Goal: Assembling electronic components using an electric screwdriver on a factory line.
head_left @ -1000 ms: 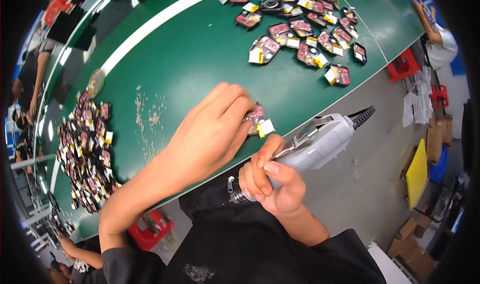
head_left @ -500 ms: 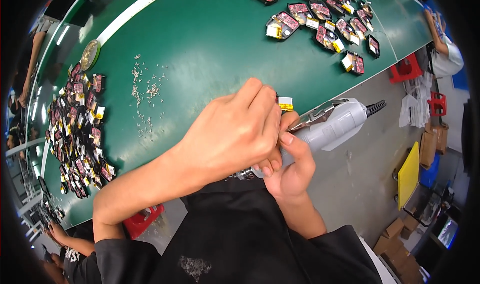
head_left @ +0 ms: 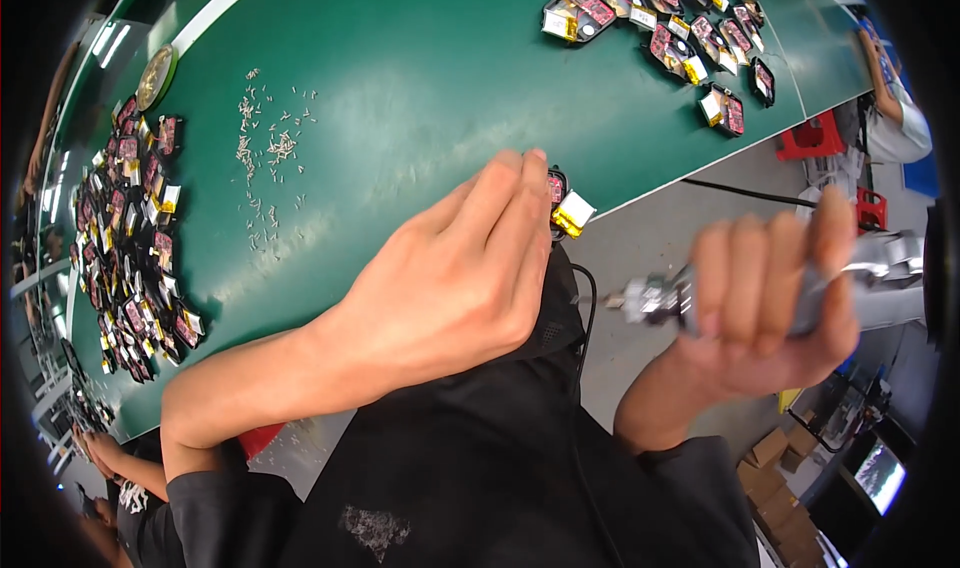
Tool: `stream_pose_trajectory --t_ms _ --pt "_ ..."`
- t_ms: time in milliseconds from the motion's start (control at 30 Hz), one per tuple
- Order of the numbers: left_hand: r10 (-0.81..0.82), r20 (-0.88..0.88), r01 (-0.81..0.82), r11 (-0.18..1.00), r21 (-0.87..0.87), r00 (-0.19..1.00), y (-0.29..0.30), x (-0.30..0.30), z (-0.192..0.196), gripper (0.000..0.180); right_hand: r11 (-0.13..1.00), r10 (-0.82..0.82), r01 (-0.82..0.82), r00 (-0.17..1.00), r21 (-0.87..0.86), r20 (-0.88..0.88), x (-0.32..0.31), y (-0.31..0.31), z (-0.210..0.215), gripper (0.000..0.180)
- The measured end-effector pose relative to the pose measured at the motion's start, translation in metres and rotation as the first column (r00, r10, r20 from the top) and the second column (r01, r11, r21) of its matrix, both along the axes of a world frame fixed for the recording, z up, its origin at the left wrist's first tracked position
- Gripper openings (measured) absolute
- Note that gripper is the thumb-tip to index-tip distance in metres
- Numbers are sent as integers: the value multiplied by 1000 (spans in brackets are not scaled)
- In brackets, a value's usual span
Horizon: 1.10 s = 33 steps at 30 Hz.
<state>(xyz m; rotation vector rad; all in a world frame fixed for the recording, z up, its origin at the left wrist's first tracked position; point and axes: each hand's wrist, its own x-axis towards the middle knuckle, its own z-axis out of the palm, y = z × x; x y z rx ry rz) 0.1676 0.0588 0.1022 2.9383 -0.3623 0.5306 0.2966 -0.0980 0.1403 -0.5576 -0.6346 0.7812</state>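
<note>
Since half a second before, your right hand (head_left: 765, 298) had swung the driver (head_left: 860, 268) away from the part (head_left: 562, 203) and out past the table's edge, over the floor; the two no longer met. The part, a small black-and-red piece with a yellow tab, lay at the near edge of the table (head_left: 420, 78), likely kept there so the tool could reach it without stretching. Your left hand (head_left: 450, 268) lay over it, fingers nearly straight and close together, their tips pressing it down rather than gripping it; most of the part was hidden under them. Your right hand was closed around the driver's silver body, tip pointing left toward the part. Motion blur smeared that hand and the tool, so the bit was hard to make out.

Farther out, loose screws (head_left: 265, 153) were scattered on the green top. One heap of parts (head_left: 130, 238) lay along the left, another group (head_left: 670, 18) at the far right, the two kept well apart. Another person's arm (head_left: 885, 78) was cut off at the right rim.
</note>
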Motion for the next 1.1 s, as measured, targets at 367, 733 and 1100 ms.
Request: stream_pose_trajectory --t_ms 367,733,1100 --pt "1 51 -3 999 36 999 3 -1 -9 34 988 -129 145 965 -58 228 32 37 -12 20" --pt "-1 153 5 1000 -28 988 -1 4 -16 35 982 -43 95 956 -166 291 33 43 -9 16" --pt "-24 123 32 997 -65 992 11 1 -8 35 981 34 45 919 -189 394 18 67 -5 15"
